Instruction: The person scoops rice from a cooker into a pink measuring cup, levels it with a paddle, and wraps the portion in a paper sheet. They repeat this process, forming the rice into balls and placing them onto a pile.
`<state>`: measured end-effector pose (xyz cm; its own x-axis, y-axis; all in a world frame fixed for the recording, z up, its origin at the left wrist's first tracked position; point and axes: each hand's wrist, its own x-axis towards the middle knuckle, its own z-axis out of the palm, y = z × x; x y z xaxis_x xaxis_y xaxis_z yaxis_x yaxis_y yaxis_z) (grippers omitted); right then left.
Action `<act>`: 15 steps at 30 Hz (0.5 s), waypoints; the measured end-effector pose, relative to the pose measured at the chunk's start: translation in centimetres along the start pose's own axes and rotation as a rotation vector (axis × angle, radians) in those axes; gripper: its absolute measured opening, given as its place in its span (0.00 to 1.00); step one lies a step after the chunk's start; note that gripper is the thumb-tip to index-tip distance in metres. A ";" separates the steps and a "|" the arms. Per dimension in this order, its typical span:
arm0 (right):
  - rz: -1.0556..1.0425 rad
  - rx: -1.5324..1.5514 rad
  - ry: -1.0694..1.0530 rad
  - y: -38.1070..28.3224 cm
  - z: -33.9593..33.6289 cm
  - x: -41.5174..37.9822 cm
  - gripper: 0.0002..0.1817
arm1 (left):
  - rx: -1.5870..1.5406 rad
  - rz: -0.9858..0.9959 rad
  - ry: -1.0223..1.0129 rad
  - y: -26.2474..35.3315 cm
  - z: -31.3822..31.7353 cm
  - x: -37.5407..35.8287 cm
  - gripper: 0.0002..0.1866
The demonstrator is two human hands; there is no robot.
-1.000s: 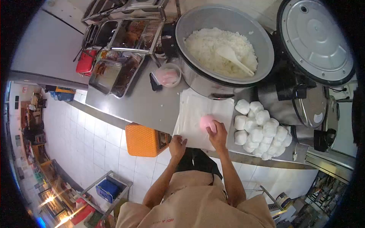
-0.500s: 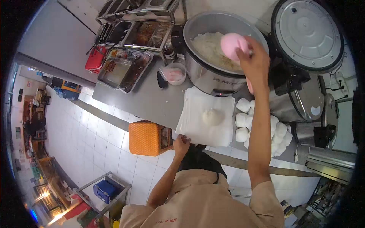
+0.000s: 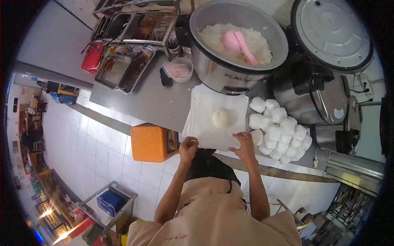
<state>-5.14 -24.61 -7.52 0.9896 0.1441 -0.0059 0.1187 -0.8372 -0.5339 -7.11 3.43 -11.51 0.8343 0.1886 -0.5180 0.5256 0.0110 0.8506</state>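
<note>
A rounded mound of white rice [image 3: 222,118] sits on a stack of white wrapping paper [image 3: 200,108] at the counter's front edge. At the near left corner, my left hand [image 3: 188,149] is closed, pinching the paper's edge. My right hand [image 3: 245,146] is at the near right corner, thumb and fingers apart, holding nothing. A pink rice scoop [image 3: 242,47] lies on the rice inside the open rice cooker [image 3: 230,76], behind the paper. Right of the paper is a pile of white wrapped bundles [image 3: 281,133], close to my right hand.
The round cooker lid [image 3: 331,35] stands raised at the back right, above another steel pot [image 3: 305,98]. A plastic tub [image 3: 181,69] and food trays [image 3: 125,69] occupy the counter's left part. An orange stool [image 3: 150,143] is below the counter edge.
My right hand has let go of the pink scoop, leaving it in the cooker, and has come down to the paper's near right corner. My left hand remains at the left corner.
</note>
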 end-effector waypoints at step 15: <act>-0.087 -0.024 0.086 3.9 0.3 -2.0 0.13 | 0.984 0.748 -0.161 2.5 0.8 1.8 0.26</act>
<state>-6.70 -28.00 -9.83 0.9787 0.1720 0.1122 0.2052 -0.8360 -0.5088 -4.15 3.02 -10.42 0.9565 -0.2917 -0.0007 -0.2434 -0.7996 0.5490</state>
